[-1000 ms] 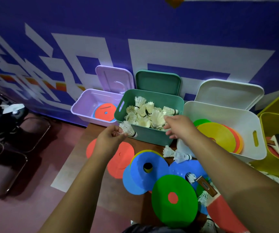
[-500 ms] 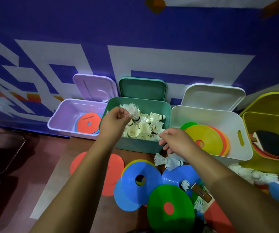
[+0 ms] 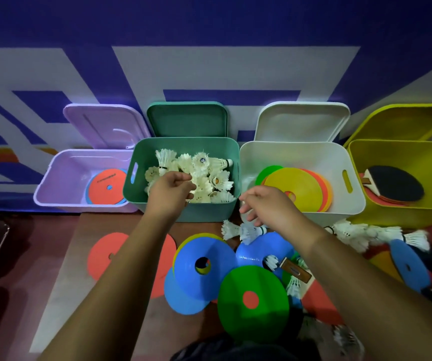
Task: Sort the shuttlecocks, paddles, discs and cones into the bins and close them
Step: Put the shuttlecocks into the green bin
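Four open bins stand in a row against the wall. The green bin (image 3: 204, 213) holds a pile of white shuttlecocks (image 3: 209, 178). My left hand (image 3: 170, 191) hovers over its front rim, fingers loosely curled, with nothing visible in them. My right hand (image 3: 267, 207) is in front of the white bin (image 3: 340, 213), fingers spread downward just above two loose shuttlecocks (image 3: 247, 231). The white bin holds stacked cones, a yellow cone (image 3: 298, 186) on top. An orange disc (image 3: 107, 186) lies in the purple bin (image 3: 61, 196). Paddles (image 3: 394, 186) lie in the yellow bin (image 3: 405, 217).
Blue cones (image 3: 204, 261) and a green cone (image 3: 251, 300) overlap in front of me. Orange discs (image 3: 103, 254) lie at the left under my arm. More shuttlecocks (image 3: 360, 234) cluster at the right, and a brown paddle handle (image 3: 295, 270) pokes out of the pile. All four lids lean open against the wall.
My left hand carried a shuttlecock up over the green bin and now shows none. My right hand drew back from the green bin and dropped toward the two loose shuttlecocks.
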